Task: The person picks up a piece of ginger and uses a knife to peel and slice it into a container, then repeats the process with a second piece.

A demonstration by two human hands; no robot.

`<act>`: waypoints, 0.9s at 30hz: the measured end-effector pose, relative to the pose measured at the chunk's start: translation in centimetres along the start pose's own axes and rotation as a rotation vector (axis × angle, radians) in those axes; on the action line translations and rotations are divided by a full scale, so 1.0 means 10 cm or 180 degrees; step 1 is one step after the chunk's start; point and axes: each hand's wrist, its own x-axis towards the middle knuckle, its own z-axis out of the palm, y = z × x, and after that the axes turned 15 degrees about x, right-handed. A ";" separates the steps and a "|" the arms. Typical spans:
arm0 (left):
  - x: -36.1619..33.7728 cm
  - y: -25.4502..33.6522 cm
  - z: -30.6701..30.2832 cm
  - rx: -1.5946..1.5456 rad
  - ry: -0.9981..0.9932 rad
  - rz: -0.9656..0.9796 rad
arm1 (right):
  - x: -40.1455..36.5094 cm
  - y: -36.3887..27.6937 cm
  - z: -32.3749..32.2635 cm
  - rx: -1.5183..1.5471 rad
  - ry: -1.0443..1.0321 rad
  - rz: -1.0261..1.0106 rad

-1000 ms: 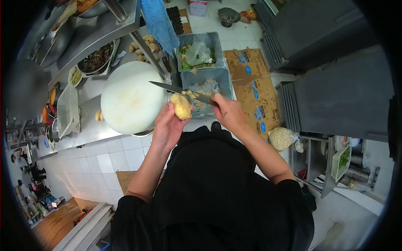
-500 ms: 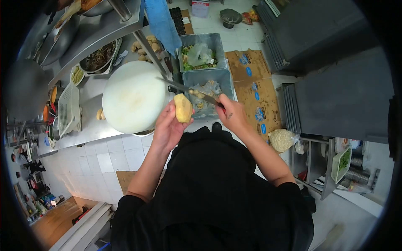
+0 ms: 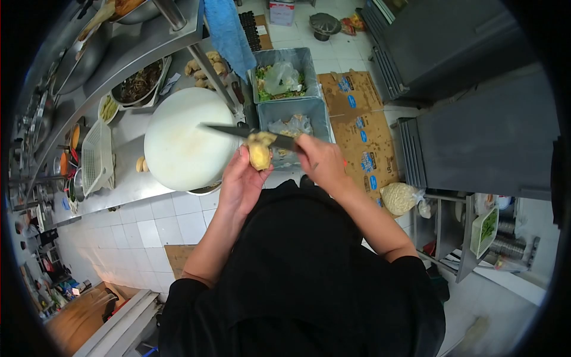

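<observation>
My left hand (image 3: 242,178) is closed around the lower part of a pale yellow, partly peeled piece of ginger (image 3: 260,156), held upright over the counter's front corner. In my right hand (image 3: 322,163) is a long kitchen knife (image 3: 279,141), its handle mostly hidden by the fingers. The blurred blade points left across the top of the ginger, its tip over a round white cutting board (image 3: 189,140). Light bits of peel (image 3: 262,138) cling to the blade. Below and beyond the knife stands a grey bin (image 3: 320,113) with a plastic bag and scraps inside.
A second bin (image 3: 306,58) with green scraps stands farther back. Unpeeled ginger (image 3: 208,66) lies under the metal shelf (image 3: 143,56), near its post. A white basket (image 3: 95,154) sits on the counter's left. Flattened cardboard (image 3: 357,140) covers the floor beside grey cabinets (image 3: 488,131).
The knife has moved left and slightly down, from over the bin to across the top of the ginger. My left hand has barely moved, and the ginger now leans differently.
</observation>
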 end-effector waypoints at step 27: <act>0.21 -0.14 -0.16 -0.0123 -0.0415 -0.0396 | -0.06 0.23 -0.01 0.0421 0.0315 0.0975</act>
